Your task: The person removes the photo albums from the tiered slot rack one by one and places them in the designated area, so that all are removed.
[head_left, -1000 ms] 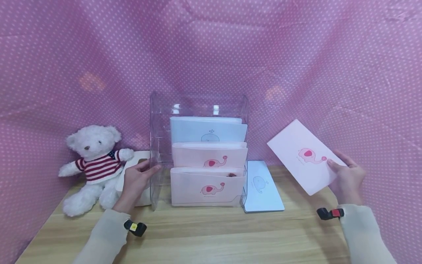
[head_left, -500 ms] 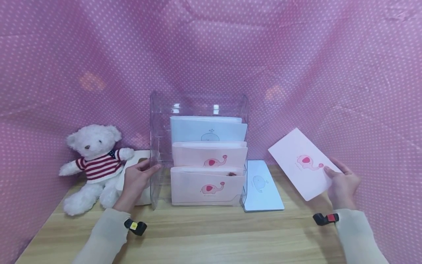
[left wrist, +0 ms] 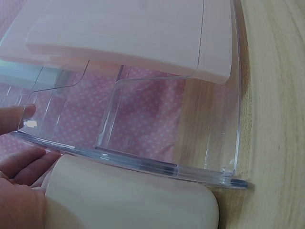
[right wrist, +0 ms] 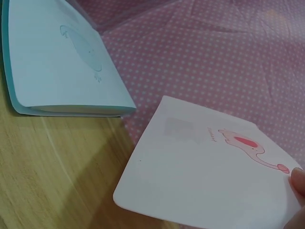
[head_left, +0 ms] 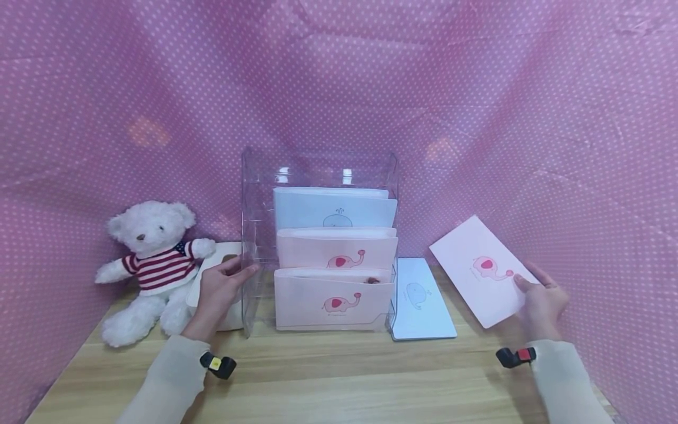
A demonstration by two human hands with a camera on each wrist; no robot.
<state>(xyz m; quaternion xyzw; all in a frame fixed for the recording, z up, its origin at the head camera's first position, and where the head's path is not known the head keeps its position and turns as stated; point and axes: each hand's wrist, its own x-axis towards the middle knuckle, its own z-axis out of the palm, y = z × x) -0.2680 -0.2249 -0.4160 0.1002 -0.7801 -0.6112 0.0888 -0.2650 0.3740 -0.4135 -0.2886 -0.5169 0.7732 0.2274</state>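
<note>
My left hand [head_left: 219, 294] grips the left side wall of a clear plastic file rack [head_left: 249, 235], thumb inside and fingers outside, as the left wrist view also shows. In the rack's tiers stand a light blue whale notebook [head_left: 307, 209] at the back and two pink elephant notebooks [head_left: 302, 247] in front. On the right, my right hand [head_left: 545, 303] pinches another pink elephant notebook [head_left: 482, 277] by its right edge, thumb on the cover. It is tilted and held over the table. In the right wrist view only the thumb [right wrist: 299, 180] shows at the notebook's edge.
A blue whale notebook [head_left: 422, 303] lies right of the rack. Left of it sits a white teddy bear [head_left: 150, 271] in a striped shirt, beside a cream rounded object [left wrist: 128, 195] against the rack. Pink dotted cloth [head_left: 339, 88] hangs behind the wooden table [head_left: 339, 383].
My right hand has lowered the pink notebook towards the table and shifted slightly left. The left hand and the rack stay where they were.
</note>
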